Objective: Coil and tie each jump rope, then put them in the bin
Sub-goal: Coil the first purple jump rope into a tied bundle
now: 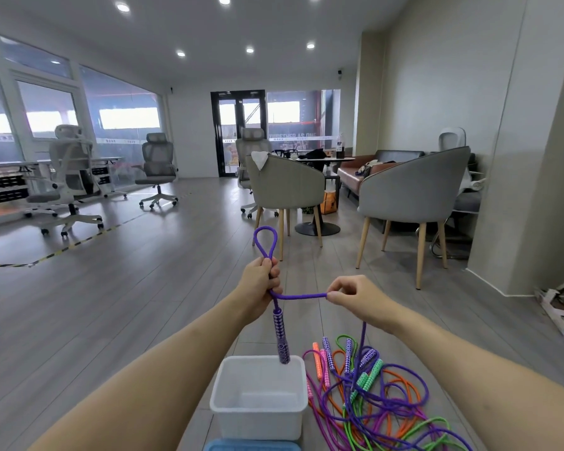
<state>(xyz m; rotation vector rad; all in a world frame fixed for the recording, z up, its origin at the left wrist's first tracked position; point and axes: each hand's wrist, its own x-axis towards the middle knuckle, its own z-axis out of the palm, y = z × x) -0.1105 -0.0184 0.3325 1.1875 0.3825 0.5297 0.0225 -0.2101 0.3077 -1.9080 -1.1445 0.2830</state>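
White bin (259, 398) sits nearest me. Left hand (261, 289) grips the purple rope (298, 296), handle (281, 333) pointing to 6 o'clock, loop at 12; right hand (355, 297) pinches the horizontal stretch.

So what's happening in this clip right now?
A person is starting to coil a purple rope. The left hand grips it with a small loop sticking up and one handle dangling over the white bin. The right hand pinches the rope a short way along, pulled taut between the hands; the rest trails down into a tangled pile of ropes on the floor beside the bin. The bin looks empty, so nothing seems tied or stowed yet.
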